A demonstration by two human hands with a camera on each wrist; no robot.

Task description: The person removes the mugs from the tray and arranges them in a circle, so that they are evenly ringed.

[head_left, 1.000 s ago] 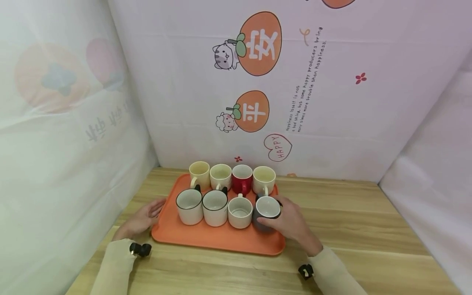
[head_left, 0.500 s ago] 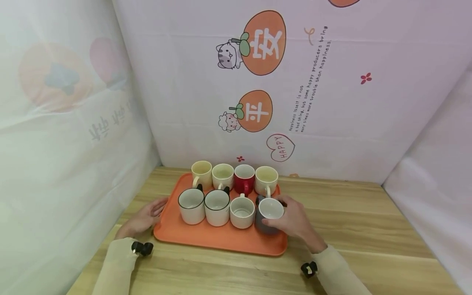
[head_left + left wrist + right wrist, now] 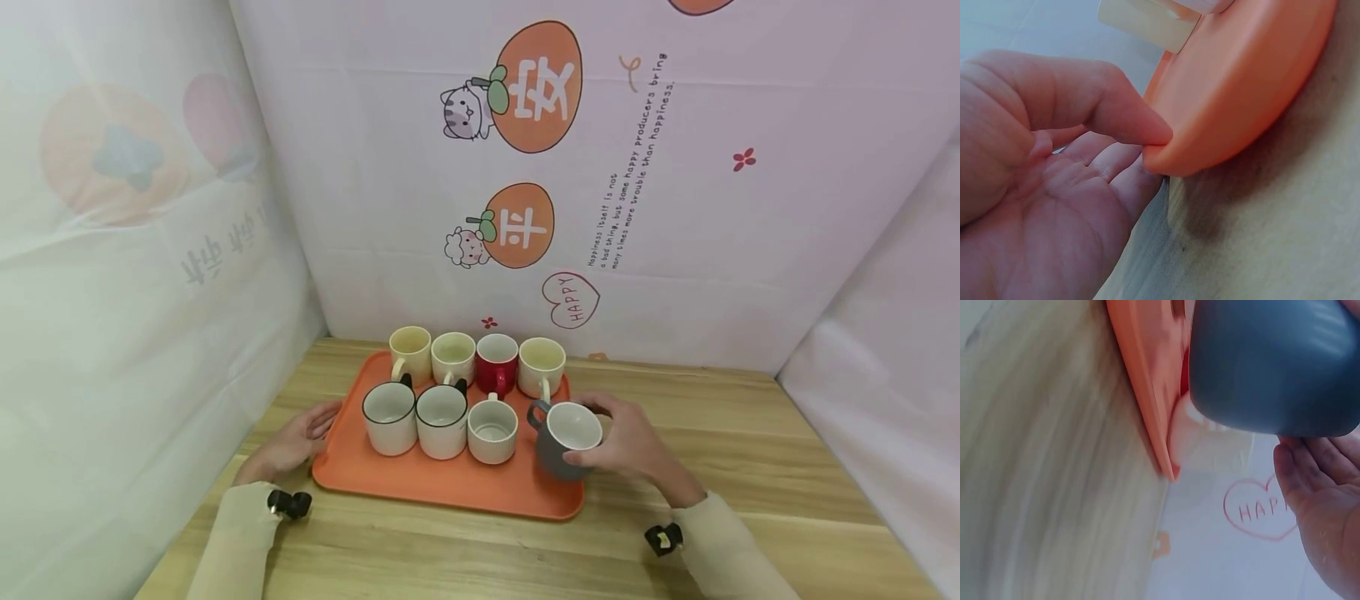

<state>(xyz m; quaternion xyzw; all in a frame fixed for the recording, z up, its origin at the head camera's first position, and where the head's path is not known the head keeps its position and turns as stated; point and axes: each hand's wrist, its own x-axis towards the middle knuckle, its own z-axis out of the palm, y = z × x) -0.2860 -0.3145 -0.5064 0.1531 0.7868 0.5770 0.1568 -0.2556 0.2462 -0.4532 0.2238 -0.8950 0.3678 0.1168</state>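
Grey mug: where is it?
Over the orange tray's right end, gripped by the right hand.
And the left hand?
Pinching the tray's left rim, well apart from the mug.

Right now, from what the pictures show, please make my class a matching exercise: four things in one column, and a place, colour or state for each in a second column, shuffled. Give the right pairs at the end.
Column one
1. grey mug
2. red mug
3. tray
4. left hand

Column two
A. In the back row
B. Pinching an edge
C. Held by the right hand
D. Orange, with a raised rim

Right pairs: 1-C, 2-A, 3-D, 4-B
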